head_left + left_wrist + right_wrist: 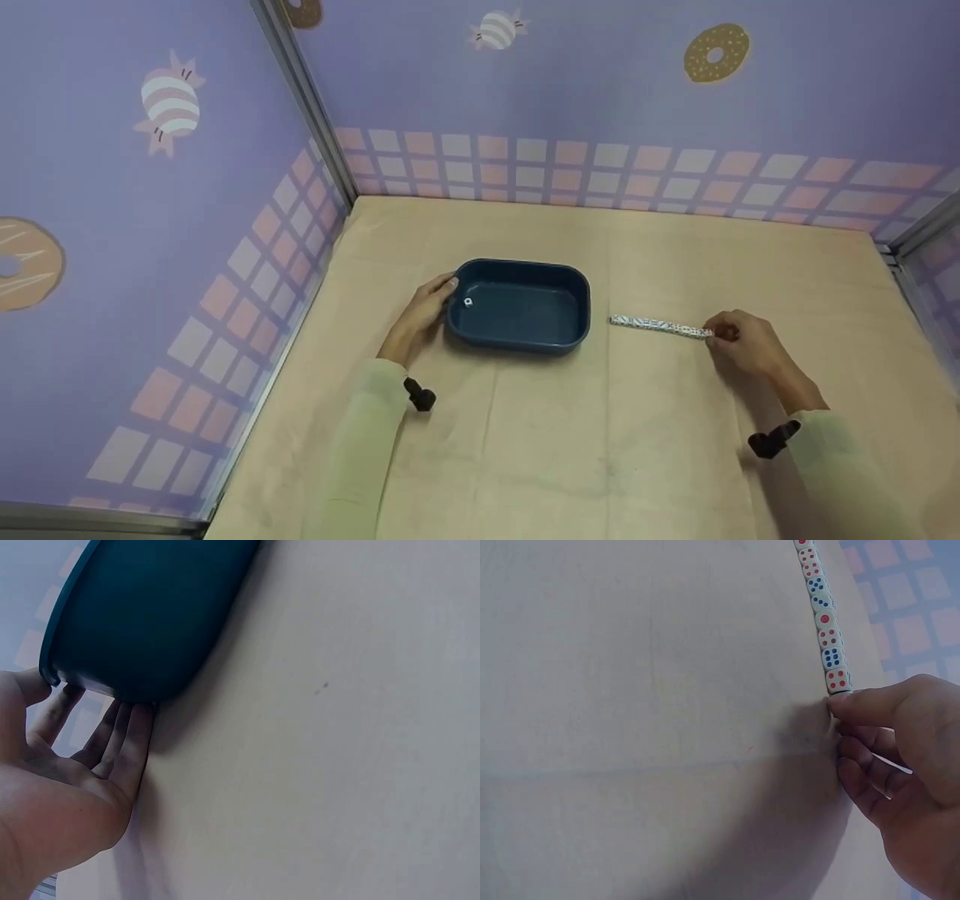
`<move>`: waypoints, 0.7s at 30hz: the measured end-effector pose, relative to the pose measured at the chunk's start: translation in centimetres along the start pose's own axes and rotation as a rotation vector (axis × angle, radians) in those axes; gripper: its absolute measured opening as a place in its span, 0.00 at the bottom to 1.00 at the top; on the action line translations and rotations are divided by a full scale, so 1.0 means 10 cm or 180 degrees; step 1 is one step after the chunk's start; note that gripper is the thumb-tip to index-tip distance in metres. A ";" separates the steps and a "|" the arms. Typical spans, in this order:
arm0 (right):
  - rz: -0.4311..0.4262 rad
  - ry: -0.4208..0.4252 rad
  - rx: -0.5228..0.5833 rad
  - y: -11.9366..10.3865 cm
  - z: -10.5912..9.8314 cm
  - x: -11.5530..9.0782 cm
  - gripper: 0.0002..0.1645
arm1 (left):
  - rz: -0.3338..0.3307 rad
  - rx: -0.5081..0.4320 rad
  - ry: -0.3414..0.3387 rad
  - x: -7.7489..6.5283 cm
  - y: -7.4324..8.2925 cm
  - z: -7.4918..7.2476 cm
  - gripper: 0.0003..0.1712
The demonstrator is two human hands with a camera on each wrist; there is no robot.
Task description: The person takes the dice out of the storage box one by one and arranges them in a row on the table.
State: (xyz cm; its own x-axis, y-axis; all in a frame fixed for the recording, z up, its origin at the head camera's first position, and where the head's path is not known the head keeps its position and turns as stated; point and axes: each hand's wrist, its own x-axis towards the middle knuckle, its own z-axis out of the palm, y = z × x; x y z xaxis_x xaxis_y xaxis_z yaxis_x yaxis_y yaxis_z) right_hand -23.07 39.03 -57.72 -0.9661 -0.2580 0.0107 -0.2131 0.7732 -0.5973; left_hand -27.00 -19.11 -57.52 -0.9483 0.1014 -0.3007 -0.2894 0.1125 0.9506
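A dark blue rectangular tub (517, 346) stands on the cloth, one small white die (468, 302) lying in its left end. My left hand (426, 306) holds the tub by its left end; in the left wrist view the thumb is at the rim and the fingers (135, 739) are against the outer wall. To the right, white dice (827, 637) with red and blue pips form a straight row. My right hand (750, 346) pinches at the row's near-right end, thumb and forefinger together; the fingertips mostly hide the end die.
A beige cloth (555, 450) with fold lines covers the table. Purple panels (600, 90) with candy and doughnut prints rise at the back and left, joined by a metal post (307, 97). Black wrist cameras (420, 395) sit on both sleeves.
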 end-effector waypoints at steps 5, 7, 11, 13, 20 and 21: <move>0.0048 -0.0048 0.0082 0.02 0.00 0.00 0.13 | 0.0076 -0.0035 -0.0003 0.01 -0.02 0.00 0.30; 0.0076 -0.0052 0.0110 0.03 0.00 -0.01 0.13 | 0.0095 -0.0044 -0.0009 0.01 -0.03 0.00 0.29; 0.0165 -0.0078 0.0190 0.04 0.02 -0.01 0.11 | 0.0123 -0.0108 -0.0038 0.01 -0.05 0.00 0.28; 0.0168 -0.0085 0.0207 0.05 0.03 -0.01 0.11 | 0.0134 -0.0127 -0.0049 0.01 -0.05 0.00 0.28; 0.0099 -0.0071 0.0140 0.03 0.01 0.02 0.10 | 0.0165 -0.0139 -0.0013 0.01 -0.03 0.00 0.28; 0.0081 -0.0067 0.0112 0.02 0.00 0.01 0.11 | 0.0161 -0.0148 -0.0012 0.01 -0.03 0.01 0.28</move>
State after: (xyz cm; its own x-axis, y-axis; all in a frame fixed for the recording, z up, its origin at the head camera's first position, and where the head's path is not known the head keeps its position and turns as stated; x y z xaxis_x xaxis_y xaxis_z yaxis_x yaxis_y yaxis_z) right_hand -23.20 39.13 -57.87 -0.9678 -0.2509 -0.0215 -0.1829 0.7590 -0.6249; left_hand -26.96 -19.07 -57.87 -0.9614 0.1095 -0.2523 -0.2468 0.0611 0.9671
